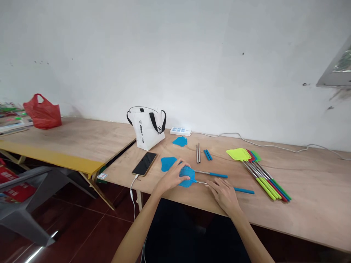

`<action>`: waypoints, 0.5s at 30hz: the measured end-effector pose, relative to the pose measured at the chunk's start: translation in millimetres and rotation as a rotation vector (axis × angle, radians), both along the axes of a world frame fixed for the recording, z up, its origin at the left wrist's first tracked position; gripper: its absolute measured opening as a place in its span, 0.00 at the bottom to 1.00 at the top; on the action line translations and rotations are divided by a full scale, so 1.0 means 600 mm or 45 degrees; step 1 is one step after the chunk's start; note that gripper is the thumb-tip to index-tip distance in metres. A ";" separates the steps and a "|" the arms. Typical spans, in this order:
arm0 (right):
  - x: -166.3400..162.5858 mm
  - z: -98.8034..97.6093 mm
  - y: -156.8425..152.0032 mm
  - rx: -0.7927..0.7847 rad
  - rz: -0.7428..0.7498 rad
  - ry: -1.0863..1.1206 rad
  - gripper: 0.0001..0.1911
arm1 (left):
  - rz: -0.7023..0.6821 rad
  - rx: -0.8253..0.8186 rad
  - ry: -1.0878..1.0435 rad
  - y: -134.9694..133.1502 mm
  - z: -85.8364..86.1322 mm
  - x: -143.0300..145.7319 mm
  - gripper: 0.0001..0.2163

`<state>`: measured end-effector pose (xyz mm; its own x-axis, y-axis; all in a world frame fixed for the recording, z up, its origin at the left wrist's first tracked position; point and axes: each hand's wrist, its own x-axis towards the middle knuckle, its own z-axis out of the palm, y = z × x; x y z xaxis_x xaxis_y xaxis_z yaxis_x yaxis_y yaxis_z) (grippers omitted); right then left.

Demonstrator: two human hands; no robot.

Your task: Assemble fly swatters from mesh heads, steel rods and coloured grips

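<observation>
- Showing a crinkled red plastic bag (45,116) at far left, beside clutter cut off and too blurred to make out.
- Displaying a white tote bag (148,133) with black straps, upright behind a glossy dark phone (144,163).
- Revealing a flat blue swatter head (168,163) just beyond the left hand (176,175), leaving any join to a shaft hidden.
- Holding the perforated head of a blue fly swatter (187,177) between left thumb and fingers, near the front edge of the plywood table (315,190).
- Presenting slim steel tubes (198,152) and smooth blue grips (208,155) behind the hands.
- Bending the right hand (224,193) over the same swatter's thin metal shaft, covering part of it and leaving the closeness of that grip impossible to tell.
- Fanning out lime, red, blue and green swatters (263,182) at right, overlapping heads partly hidden.
</observation>
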<state>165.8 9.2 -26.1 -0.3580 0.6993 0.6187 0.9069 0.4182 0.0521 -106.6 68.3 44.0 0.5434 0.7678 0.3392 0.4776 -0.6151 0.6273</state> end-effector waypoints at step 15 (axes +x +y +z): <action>0.000 -0.004 -0.007 -0.134 -0.126 0.129 0.20 | 0.103 0.324 -0.100 -0.023 -0.022 0.055 0.10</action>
<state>165.9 4.9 -28.3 -0.2234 0.7909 0.5697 0.9423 0.3247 -0.0812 -73.7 54.5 30.7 0.4486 0.6924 0.5652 0.4877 -0.7195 0.4944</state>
